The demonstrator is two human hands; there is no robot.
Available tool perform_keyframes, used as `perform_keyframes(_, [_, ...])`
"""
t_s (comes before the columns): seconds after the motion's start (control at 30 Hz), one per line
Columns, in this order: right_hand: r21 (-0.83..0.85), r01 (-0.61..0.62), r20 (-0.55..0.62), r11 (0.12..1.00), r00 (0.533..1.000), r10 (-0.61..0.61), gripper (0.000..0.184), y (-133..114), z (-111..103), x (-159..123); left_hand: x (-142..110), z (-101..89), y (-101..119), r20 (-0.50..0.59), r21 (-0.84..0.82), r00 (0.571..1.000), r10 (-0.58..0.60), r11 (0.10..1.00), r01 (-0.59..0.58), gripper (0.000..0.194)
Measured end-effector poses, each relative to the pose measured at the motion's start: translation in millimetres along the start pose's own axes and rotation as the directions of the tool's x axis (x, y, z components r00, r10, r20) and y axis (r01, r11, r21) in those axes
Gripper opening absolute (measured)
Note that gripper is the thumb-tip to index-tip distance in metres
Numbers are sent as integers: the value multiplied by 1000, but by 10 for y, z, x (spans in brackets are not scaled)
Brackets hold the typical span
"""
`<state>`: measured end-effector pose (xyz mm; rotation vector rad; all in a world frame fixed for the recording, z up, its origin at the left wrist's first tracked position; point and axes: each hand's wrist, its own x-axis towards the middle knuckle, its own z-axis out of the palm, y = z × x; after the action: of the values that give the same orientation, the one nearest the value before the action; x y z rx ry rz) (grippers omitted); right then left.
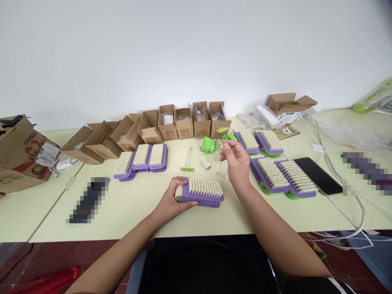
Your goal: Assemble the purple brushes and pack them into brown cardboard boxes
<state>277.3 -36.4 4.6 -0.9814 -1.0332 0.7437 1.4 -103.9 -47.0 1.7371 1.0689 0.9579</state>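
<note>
This looks like a small workshop. A pale table point(122, 212) runs along a plain white wall point(183, 53), with 8 open cardboard boxes point(168, 134) lined up at the back like parts bins, some with clear plastic inside. Purple brushes point(141, 155) of 1 kind lie in 2 groups, left and right, with loose springs point(217, 151) and green parts point(208, 145) between them. Below shows a dark red floor point(76, 253).
</note>
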Motion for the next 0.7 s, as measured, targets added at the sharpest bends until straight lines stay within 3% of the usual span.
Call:
perform_keyframes(0.17, [-253,29,152,967,988,9,29,43,43,-23,61,-9,-54,124,159,988,97,980,-116,63])
perform_keyframes(0.27, [-452,111,327,885,944,49,29,33,87,-54,86,-50,-33,155,263,979,130,950,-167,78])
perform_keyframes(0.37, [-587,207,446,783,890,99,33,-3,177,-104,239,-97,52,-43,274,962,270,929,-249,86])
perform_keyframes(0.43, [-594,252,509,764,853,115,33,-34,246,-121,456,-117,118,-264,174,902,341,937,-303,90])
perform_keyframes(0.47, [-579,264,538,771,835,118,32,-49,275,-116,588,-121,147,-315,120,887,337,942,-315,94])
perform_keyframes(0.57, [-536,269,599,800,789,136,28,-82,310,-51,960,-105,198,-226,-11,934,278,958,-288,71])
perform_keyframes(0.7, [-532,360,695,767,703,152,23,-71,289,-11,1125,-33,175,-219,29,927,306,951,-307,38])
